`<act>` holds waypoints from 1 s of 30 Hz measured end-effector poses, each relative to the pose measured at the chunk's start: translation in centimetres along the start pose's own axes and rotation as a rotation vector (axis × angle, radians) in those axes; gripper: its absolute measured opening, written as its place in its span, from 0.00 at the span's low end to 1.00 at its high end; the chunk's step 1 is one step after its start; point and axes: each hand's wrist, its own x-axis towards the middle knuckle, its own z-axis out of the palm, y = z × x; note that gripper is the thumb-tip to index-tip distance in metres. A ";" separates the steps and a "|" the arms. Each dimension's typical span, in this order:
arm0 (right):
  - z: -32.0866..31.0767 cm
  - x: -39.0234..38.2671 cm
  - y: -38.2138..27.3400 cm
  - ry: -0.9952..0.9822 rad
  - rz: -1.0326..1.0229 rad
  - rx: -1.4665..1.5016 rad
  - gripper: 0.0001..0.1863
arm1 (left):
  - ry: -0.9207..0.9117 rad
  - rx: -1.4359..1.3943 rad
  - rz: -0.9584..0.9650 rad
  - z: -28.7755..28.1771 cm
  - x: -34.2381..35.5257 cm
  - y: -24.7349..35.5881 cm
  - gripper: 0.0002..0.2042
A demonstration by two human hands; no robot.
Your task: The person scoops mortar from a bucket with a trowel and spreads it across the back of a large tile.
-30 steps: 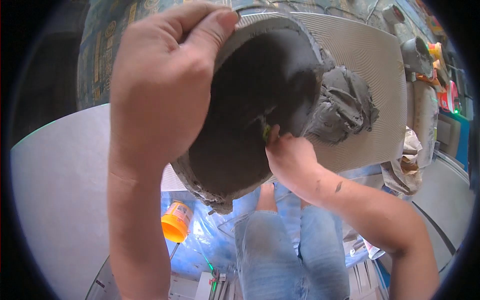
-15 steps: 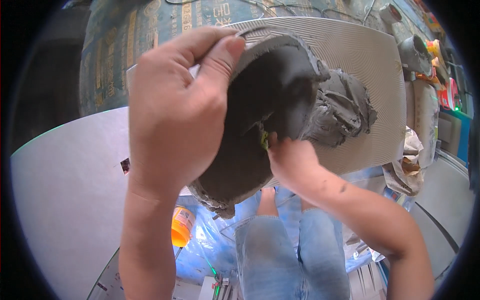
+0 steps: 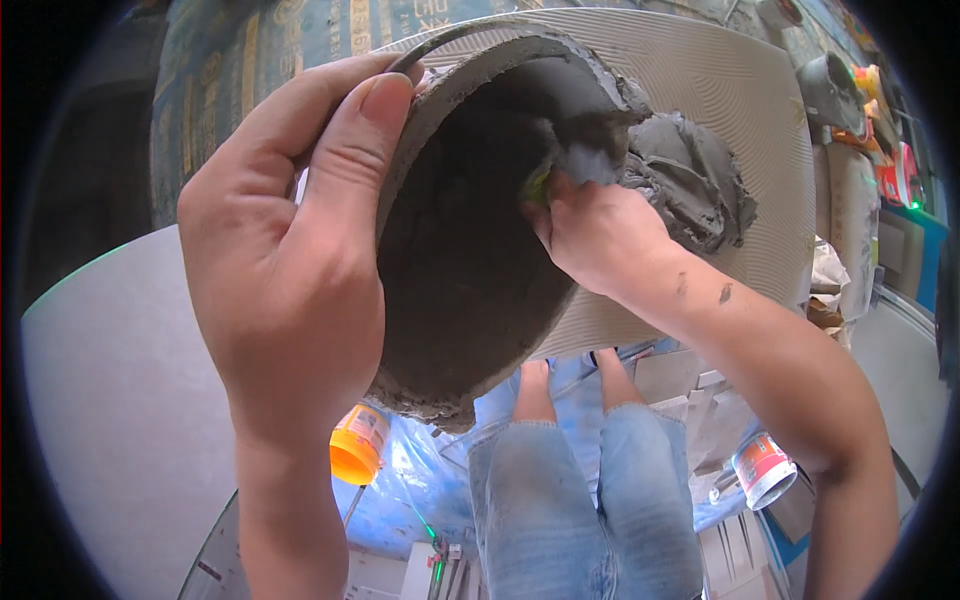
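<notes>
My left hand (image 3: 300, 210) is closed on the thin handle of a mortar-coated bucket (image 3: 478, 68), near its rim. Tipped on its side, the bucket turns its dark, wet-smeared inside toward me. My right hand (image 3: 605, 235) reaches into the mouth and grips a putty knife (image 3: 590, 162); its yellow-green handle shows by the fingers and its grey blade is partly hidden. Beyond the bucket, a heap of grey mortar (image 3: 690, 180) lies on a pale slab (image 3: 720, 90) with fine curved ridges.
An orange bucket (image 3: 357, 447) stands on blue sheeting at lower left, a red and white one (image 3: 765, 470) at lower right. A large pale panel (image 3: 120, 400) fills the left. Crumpled paper (image 3: 828, 275) and more buckets (image 3: 832, 90) lie right. My legs (image 3: 590, 490) are below.
My left hand has shifted left with the bucket, whose mouth now shows wider. My right hand has moved up toward the rim beside the heap, and the knife's blade now shows.
</notes>
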 end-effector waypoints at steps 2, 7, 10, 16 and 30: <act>-0.1 0.2 0.1 -0.092 0.010 0.034 0.22 | -0.008 -0.103 -0.050 0.2 -0.7 -0.6 0.15; -2.6 1.1 -2.6 -0.609 0.292 0.322 0.29 | 0.020 -0.117 -0.025 -1.9 -2.2 -1.1 0.15; -0.8 0.5 -0.8 -0.581 0.286 0.382 0.30 | 0.023 -0.127 -0.036 -1.7 -3.4 -1.1 0.16; 0.2 0.2 -1.7 -0.953 0.300 0.557 0.45 | 0.112 -0.071 -0.071 -1.8 -5.4 -1.3 0.16; 4.9 -3.2 -4.3 -1.171 0.651 1.687 0.23 | 0.149 -0.112 -0.117 0.8 -6.8 0.0 0.15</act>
